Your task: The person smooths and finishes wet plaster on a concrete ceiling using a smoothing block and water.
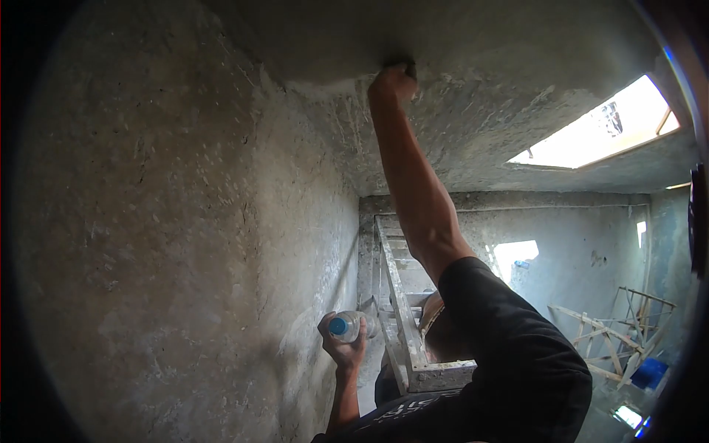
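My right hand [395,83] is raised against the grey plastered ceiling [473,92]. Its fingers are closed round a small dark thing, which I cannot make out. The black sleeve of that arm reaches across the right side of the view. Lower down, beside the rough wall [192,244], my left hand [346,343] grips a clear plastic bottle [354,325]. The bottle's blue cap faces me.
A plaster-stained ladder [399,295] stands below my raised arm, and part of a person's head [437,328] shows behind it. A bright opening [605,129] cuts the ceiling at right. Wooden frames [609,343] and a blue container [650,373] are at the lower right.
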### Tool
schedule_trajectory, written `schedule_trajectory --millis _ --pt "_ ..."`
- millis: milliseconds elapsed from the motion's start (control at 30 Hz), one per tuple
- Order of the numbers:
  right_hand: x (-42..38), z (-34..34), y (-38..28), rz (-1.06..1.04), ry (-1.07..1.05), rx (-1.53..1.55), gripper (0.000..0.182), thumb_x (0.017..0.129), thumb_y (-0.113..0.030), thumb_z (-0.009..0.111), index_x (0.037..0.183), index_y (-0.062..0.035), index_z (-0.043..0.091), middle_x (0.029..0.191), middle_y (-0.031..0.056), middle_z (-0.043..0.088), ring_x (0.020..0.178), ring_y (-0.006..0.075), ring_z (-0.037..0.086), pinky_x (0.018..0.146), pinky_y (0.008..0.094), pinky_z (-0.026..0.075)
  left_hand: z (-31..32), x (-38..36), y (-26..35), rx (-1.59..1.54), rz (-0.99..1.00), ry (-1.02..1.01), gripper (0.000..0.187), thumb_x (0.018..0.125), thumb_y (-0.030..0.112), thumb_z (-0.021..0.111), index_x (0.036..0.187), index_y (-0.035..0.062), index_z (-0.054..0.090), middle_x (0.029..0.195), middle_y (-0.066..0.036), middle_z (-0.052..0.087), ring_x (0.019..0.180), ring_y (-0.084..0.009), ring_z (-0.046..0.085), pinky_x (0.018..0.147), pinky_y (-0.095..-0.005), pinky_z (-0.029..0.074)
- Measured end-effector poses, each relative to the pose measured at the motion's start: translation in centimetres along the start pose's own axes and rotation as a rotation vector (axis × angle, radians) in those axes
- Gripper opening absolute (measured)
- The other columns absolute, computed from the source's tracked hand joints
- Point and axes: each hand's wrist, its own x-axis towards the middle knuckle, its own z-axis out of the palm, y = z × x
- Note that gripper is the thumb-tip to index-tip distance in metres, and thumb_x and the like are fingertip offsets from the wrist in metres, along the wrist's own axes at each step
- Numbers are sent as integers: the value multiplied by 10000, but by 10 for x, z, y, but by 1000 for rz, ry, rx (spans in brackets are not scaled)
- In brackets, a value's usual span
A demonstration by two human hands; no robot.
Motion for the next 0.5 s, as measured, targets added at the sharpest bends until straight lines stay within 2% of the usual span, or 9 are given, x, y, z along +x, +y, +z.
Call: schedule_trajectory --millis 67,100,167,200,233,300,333,400,500 --pt "-21 2 -22 -70 -52 -349 317 884 -163 548 1077 45 688 1014 198 707 994 257 679 873 347 515 2 1 0 -5 -12 -12 538 746 264 810 1098 -8 506 1000 -145 558 914 -298 584 821 -405 477" --pt "-31 -1 -24 -67 -45 -356 317 884 -163 548 1077 45 688 1014 198 707 994 257 679 873 347 515 2 2 0 -1 -17 -17 549 731 261 826 1097 -5 516 1015 -156 558 925 -322 587 824 -418 481" --pt "-48 -3 -25 -277 -248 -290 324 875 -158 555 1105 30 684 1061 218 691 1013 271 676 874 357 513 1 5 1 4 -16 -22 559 717 259 842 1097 -2 525 1029 -168 559 936 -345 590 827 -432 485" --pt "-52 -8 -27 -294 -259 -255 320 870 -144 553 1113 14 688 1039 213 699 978 262 685 855 351 516 0 6 4 -8 -10 -23 557 719 258 841 1096 -3 525 1030 -169 558 936 -346 589 826 -432 484" --pt "-48 -12 -27 -296 -260 -256 320 870 -144 553 1113 14 688 1039 213 699 978 262 685 855 351 516 1 7 5 -22 -7 -21 555 720 257 840 1096 -3 525 1031 -169 558 937 -346 588 825 -432 484" --pt "-27 -28 -10 -100 -225 -294 319 876 -135 572 1136 24 665 1051 224 685 983 286 687 866 357 512 1 6 3 -2 -2 -12 552 723 257 838 1096 -2 525 1026 -168 557 934 -345 586 823 -431 483" --pt "-17 -32 -5 -99 -225 -297 319 876 -135 572 1136 24 665 1051 224 685 983 286 687 866 357 512 0 5 1 22 7 -2 549 726 257 836 1096 -2 524 1021 -167 556 930 -343 585 821 -430 482" --pt "-3 -29 -4 -278 -20 -105 315 860 -137 558 1099 20 690 970 182 721 865 241 699 801 339 521 -1 4 0 9 7 -14 545 728 259 835 1092 -2 525 1018 -166 556 928 -342 584 821 -429 481" --pt "8 -13 -9 -368 -45 -189 292 861 -131 559 1073 8 705 940 175 725 848 229 697 793 333 519 0 4 2 -13 -9 -29 536 731 261 833 1084 -2 527 1013 -164 557 928 -341 582 825 -428 480"
